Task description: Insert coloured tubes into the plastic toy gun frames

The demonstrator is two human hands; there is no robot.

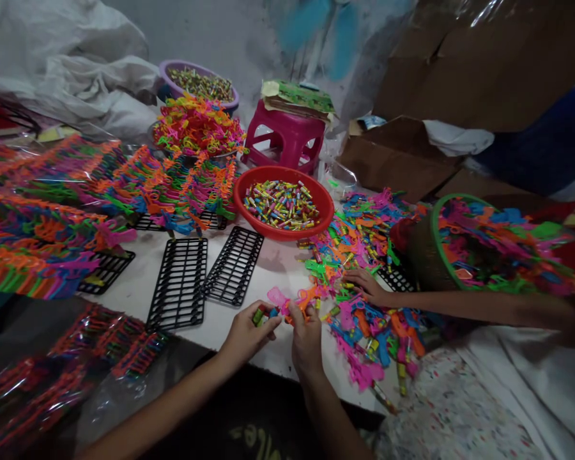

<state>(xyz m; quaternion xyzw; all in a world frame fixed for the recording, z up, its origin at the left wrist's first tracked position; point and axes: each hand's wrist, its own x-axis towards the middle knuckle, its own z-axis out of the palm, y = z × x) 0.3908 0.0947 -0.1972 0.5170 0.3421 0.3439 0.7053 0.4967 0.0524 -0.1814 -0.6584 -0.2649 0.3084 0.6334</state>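
Near the front edge of the table, my left hand (247,333) is closed around small foil-wrapped tubes; a green tube (257,315) and a blue end (273,312) show between its fingers. Close beside it, my right hand (307,342) grips an orange plastic toy gun (308,296) with fingertips and thumb. A pink plastic piece (278,296) sticks up between the two hands; which hand bears it I cannot tell. To the right lies a loose pile of coloured toy guns (349,319) mixed with similar tubes.
Another person's hand (368,285) reaches into the pile from the right. A red basin (242,211) of tubes stands behind my hands. Black plastic racks (178,281) lie left, near rows of filled racks (33,223). A green basket (424,255) of toys tilts at right.
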